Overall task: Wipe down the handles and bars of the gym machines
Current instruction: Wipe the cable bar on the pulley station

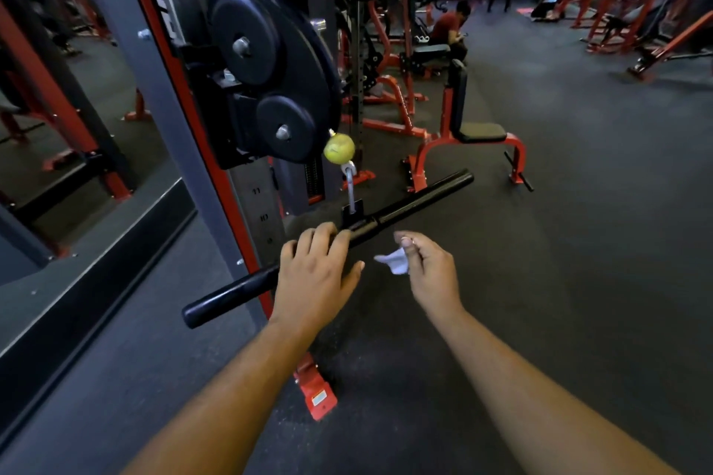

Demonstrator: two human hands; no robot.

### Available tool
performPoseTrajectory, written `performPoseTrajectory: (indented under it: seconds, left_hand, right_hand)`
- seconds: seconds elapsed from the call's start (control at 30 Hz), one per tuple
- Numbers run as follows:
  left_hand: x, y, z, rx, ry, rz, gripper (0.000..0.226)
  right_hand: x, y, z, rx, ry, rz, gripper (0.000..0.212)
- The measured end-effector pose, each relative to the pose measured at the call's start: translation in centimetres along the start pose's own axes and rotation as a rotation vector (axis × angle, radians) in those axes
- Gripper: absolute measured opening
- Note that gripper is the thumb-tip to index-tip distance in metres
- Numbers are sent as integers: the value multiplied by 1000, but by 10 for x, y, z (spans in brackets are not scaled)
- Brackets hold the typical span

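A straight black cable bar (416, 202) hangs from a silver clip under a yellow-green ball (338, 149) on the cable machine. The bar runs diagonally from lower left to upper right. My left hand (314, 274) grips the bar just left of its centre bracket, fingers curled over the top. My right hand (428, 268) is a little to the right of the bar's middle and just below it, apart from the bar. It pinches a small white cloth (395, 261) between thumb and fingers.
The machine's grey and red upright (169, 119) with black pulley wheels (266, 73) stands at left, beside a mirror. A red seat bench (470, 143) stands behind the bar. Several people sit far back among red machines. Dark rubber floor spreads to the right.
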State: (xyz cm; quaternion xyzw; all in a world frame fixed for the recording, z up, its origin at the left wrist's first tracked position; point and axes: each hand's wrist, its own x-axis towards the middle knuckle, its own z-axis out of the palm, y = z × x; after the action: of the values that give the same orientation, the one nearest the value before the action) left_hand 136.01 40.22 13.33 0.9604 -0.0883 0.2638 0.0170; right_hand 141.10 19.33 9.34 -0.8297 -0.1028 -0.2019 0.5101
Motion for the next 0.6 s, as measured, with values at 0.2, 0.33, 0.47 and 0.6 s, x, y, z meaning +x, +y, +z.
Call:
performPoseTrajectory:
  seconds: [0.2, 0.33, 0.47, 0.6]
  left_hand:
    - [13, 73, 24, -179, -183, 33, 43]
    - [40, 133, 55, -383, -452, -100, 60]
    - [68, 188, 81, -547, -507, -209, 15]
    - [83, 237, 103, -863, -563, -296, 22]
  right_hand:
    - [1, 27, -44, 181, -95, 267, 9]
    - [12, 54, -88, 333, -154, 418, 16]
    - [27, 90, -147, 352, -214, 445, 23]
    - [39, 136, -219, 235, -352, 371, 17]
